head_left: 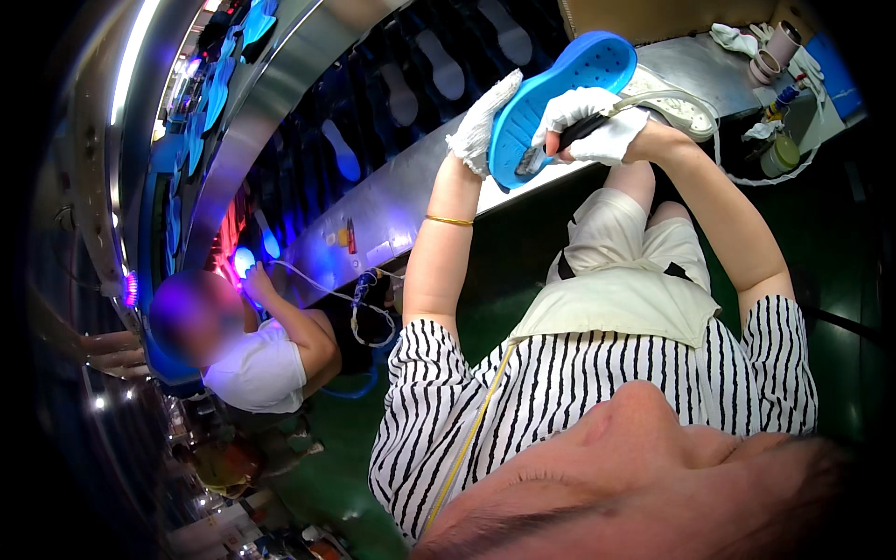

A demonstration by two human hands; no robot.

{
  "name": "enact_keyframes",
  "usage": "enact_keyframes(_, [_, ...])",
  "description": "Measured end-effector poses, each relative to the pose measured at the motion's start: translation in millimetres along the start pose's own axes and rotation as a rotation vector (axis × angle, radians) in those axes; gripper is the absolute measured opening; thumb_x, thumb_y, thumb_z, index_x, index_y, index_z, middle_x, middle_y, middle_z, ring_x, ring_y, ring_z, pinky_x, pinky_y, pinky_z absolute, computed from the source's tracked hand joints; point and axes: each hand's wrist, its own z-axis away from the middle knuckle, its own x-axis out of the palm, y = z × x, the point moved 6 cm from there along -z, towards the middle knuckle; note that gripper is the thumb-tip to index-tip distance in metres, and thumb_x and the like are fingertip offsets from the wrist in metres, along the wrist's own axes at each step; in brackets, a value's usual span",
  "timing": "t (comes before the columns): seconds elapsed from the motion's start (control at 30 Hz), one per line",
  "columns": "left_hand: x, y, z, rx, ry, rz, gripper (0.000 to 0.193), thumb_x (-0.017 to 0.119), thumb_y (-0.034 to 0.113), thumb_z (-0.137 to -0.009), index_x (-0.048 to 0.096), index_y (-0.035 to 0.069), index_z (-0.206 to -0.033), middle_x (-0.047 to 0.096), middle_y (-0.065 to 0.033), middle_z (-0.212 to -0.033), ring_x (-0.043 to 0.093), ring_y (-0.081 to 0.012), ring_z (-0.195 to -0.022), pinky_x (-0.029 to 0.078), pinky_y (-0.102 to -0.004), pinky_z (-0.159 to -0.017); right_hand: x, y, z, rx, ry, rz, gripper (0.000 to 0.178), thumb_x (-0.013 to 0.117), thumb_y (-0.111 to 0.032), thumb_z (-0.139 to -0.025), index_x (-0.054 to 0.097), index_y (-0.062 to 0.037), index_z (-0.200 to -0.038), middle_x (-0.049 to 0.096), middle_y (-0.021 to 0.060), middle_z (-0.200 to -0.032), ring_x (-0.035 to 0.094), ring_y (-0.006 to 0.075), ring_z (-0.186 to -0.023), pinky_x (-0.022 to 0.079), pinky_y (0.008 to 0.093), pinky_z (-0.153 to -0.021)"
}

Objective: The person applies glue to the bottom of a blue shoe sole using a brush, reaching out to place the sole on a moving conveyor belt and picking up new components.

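Observation:
My left hand [483,126], in a white glove, grips the left side of a blue shoe sole [597,63]. The sole is tilted over the metal ledge, and its pitted inner face is turned toward me. In my gloved right hand [602,126] is a black-handled brush [585,127] with a pale hose trailing from it. Its head lies against the lower end of the sole, partly hidden by my fingers. A white, dotted piece [679,110] that looks like another sole rests on the ledge behind my right wrist.
Several soles [439,65] lie on a dark conveyor beyond the metal ledge [373,210]. To the left, a co-worker [266,359] handles a brightly lit piece. Cups [782,42], a green-lidded jar [782,157] and a looping hose stand at right. A cardboard box [644,19] is behind.

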Motion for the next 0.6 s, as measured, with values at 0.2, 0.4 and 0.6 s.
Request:
enact_keyframes(0.2, [14.3, 0.8, 8.8, -0.042, -0.005, -0.197, 0.052, 0.049, 0.045, -0.090, 0.054, 0.000, -0.118, 0.064, -0.0168, -0.099, 0.066, -0.0262, -0.081, 0.057, -0.0390, -0.070, -16.0, 14.0, 5.4, -0.036, -0.075, -0.074, 0.014, 0.062, 0.005, -0.064, 0.064, -0.0004, -0.077, 0.065, 0.0086, -0.077, 0.062, 0.0169, -0.072, 0.050, 0.0283, -0.067])
enact_keyframes(0.4, [35.5, 4.8, 22.2, -0.096, -0.111, -0.103, 0.051, 0.052, 0.044, -0.089, 0.056, 0.000, -0.115, 0.064, -0.0167, -0.101, 0.065, -0.0263, -0.082, 0.056, -0.0382, -0.072, -26.8, 17.5, 13.1, 0.061, -0.063, -0.032, 0.014, 0.065, 0.005, -0.066, 0.065, -0.0016, -0.077, 0.065, 0.0072, -0.081, 0.063, 0.0162, -0.077, 0.050, 0.0280, -0.069])
enact_keyframes(0.6, [15.6, -8.0, 11.4, 0.069, -0.176, 0.216, 0.062, 0.042, 0.050, -0.091, 0.044, 0.001, -0.128, 0.058, -0.0185, -0.113, 0.062, -0.0298, -0.096, 0.052, -0.0436, -0.083, -24.7, -0.2, 6.8, 0.053, 0.071, -0.153, 0.013, 0.070, -0.002, -0.072, 0.066, -0.0015, -0.084, 0.064, 0.0060, -0.080, 0.060, 0.0120, -0.070, 0.049, 0.0242, -0.065])
